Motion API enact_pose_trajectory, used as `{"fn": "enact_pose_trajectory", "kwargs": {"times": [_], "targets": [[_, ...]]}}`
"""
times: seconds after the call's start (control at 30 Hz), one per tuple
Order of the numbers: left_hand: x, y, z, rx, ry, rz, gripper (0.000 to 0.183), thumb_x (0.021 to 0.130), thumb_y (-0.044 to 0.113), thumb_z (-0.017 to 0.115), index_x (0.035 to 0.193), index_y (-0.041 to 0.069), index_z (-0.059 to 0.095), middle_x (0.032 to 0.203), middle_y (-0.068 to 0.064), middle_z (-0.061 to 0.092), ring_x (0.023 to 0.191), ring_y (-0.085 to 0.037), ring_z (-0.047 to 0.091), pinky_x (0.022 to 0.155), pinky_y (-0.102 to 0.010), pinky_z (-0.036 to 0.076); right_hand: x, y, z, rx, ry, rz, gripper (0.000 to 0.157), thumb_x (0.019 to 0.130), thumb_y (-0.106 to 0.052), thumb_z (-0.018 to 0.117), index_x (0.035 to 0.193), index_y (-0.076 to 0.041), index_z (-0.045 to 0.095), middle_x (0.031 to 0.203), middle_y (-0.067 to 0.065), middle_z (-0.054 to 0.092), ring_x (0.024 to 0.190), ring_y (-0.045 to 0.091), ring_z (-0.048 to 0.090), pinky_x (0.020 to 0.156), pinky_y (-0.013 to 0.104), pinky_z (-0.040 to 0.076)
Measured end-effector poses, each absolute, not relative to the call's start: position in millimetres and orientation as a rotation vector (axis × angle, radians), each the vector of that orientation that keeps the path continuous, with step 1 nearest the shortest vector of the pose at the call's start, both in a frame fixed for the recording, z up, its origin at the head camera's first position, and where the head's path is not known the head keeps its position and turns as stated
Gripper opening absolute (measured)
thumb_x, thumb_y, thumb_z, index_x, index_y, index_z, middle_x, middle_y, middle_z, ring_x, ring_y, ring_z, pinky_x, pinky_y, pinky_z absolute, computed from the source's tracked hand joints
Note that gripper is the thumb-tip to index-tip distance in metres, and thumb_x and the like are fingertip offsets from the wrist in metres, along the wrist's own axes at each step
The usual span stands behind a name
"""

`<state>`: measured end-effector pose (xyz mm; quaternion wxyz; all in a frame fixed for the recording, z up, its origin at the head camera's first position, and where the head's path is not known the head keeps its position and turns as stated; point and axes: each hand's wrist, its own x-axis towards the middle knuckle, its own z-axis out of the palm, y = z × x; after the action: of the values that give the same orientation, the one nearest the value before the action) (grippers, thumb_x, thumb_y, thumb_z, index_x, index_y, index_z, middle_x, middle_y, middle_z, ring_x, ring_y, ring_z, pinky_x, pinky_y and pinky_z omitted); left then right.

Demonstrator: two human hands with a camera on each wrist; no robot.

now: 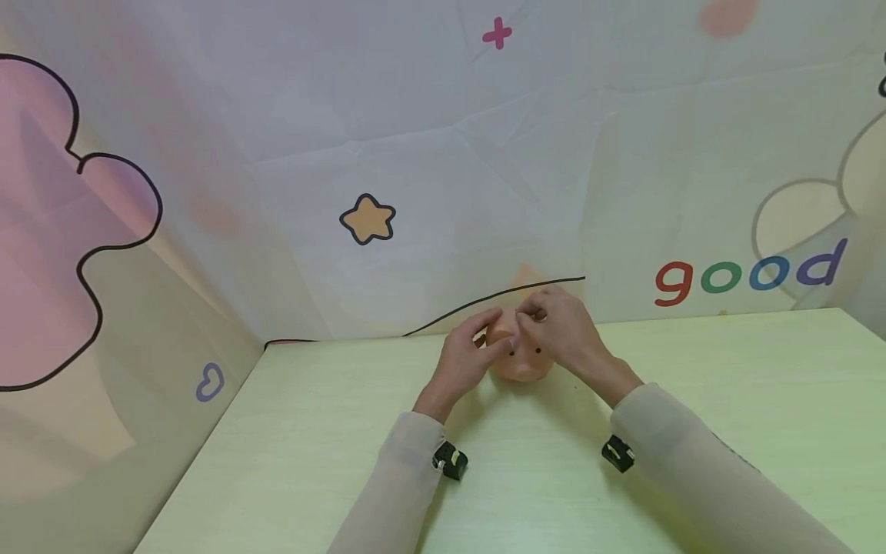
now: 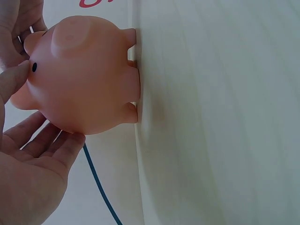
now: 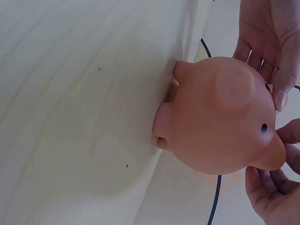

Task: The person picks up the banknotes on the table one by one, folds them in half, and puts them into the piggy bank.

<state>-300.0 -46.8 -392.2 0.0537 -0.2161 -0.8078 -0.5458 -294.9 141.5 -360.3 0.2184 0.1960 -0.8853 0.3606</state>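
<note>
A round pink piggy bank [image 1: 521, 368] stands on the table against the wall, its snout [image 2: 70, 37] and dark eyes facing me. My left hand [image 1: 465, 355] holds it from the left, with the thumb on its forehead beside an eye and the fingers [image 2: 70, 147] along its side. My right hand [image 1: 564, 327] is over the top of the bank, with thumb and fingertips brought together. In the right wrist view the right hand [image 3: 281, 197] is partly behind an ear [image 3: 272, 154]. Whatever may be between its fingertips is hidden.
The pale wooden table [image 1: 311, 446] meets a printed cloth backdrop [image 1: 429, 215] right behind the piggy bank. Another cloth side wall [image 1: 138, 346] runs along the left. Dark wrist cameras [image 1: 451, 460] sit on both sleeves.
</note>
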Motion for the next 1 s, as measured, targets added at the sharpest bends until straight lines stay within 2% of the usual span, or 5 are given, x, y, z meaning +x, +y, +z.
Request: {"fn": "enact_pose_trajectory", "kwargs": {"times": [0.2, 1.0], "targets": [[-299.5, -46.9, -391.6, -0.666, -2.45, -1.654, 0.056, 0.102, 0.016, 0.075, 0.152, 0.0, 0.055, 0.155, -0.013, 0.054, 0.147, -0.029, 0.048, 0.118, -0.042, 0.044, -295.5, 142.2, -361.4, 0.564, -2.432, 1.003, 0.013, 0.098, -0.004, 0.067, 0.093, 0.002, 0.078, 0.098, 0.014, 0.065, 0.09, 0.034, 0.07, 0.08, 0.049, 0.062], [-300.3, -46.7, -393.1, -0.653, -2.451, -1.656, 0.058, 0.102, 0.019, 0.076, 0.152, 0.001, 0.055, 0.156, -0.012, 0.054, 0.147, -0.027, 0.048, 0.118, -0.042, 0.044, -294.7, 144.7, -366.5, 0.596, -2.394, 1.033, 0.01, 0.098, -0.002, 0.07, 0.096, 0.003, 0.078, 0.099, 0.014, 0.064, 0.092, 0.034, 0.068, 0.082, 0.049, 0.062]]}}
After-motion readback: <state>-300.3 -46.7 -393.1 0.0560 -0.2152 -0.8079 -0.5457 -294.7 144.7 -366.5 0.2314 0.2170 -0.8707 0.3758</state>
